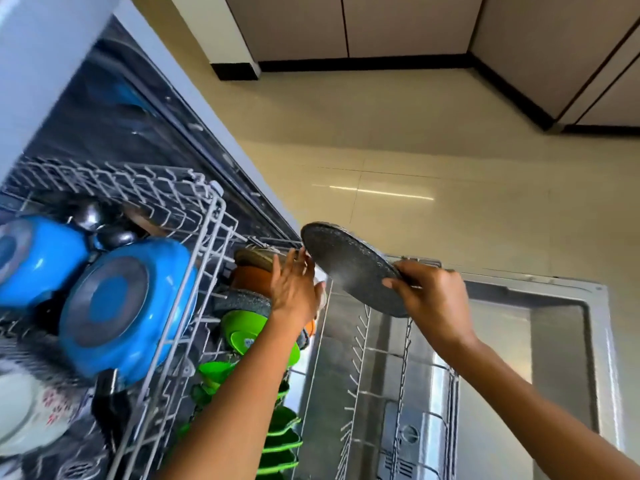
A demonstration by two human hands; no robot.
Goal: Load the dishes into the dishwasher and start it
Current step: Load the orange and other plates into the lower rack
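speckled grey round plate [349,268] pinched in right grip [429,299]; left grip [294,285] open-fingered by wire rack [360,344].

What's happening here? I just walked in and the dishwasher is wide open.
A person is loading the dishwasher. The right hand grips a speckled grey plate above the lower rack. The left hand reaches to the dishes standing there, near the green plates. Blue pots sit upside down in the upper rack.
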